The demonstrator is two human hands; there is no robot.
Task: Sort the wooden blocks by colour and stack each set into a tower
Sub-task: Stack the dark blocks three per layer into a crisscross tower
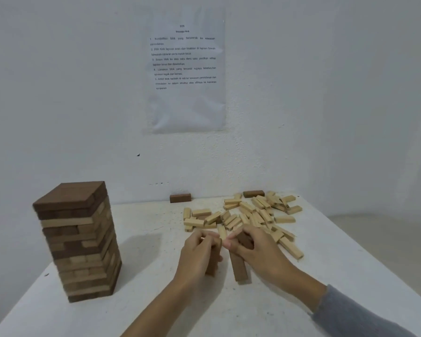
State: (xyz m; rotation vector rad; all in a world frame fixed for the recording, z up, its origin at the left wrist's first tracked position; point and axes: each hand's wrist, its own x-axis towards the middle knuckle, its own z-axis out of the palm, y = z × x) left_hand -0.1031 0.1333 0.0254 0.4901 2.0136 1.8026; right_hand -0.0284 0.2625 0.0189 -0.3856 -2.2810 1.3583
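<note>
The left hand (199,254) curls round one dark block (212,268) and the right hand (258,251) grips a second dark block (240,268) just beside it, before the light pile (253,215) — best lay both flat, sides flush, on the tabletop (156,307), clear of the mixed tower (80,239).

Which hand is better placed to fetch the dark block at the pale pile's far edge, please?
Right, probably: the right hand lies in front of that dark block, while the left hand sits further toward the tower. Both grip dark blocks.

One tower (78,239), two hands (199,254) (255,249), one wall sheet (187,74), many loose blocks (247,206).
</note>
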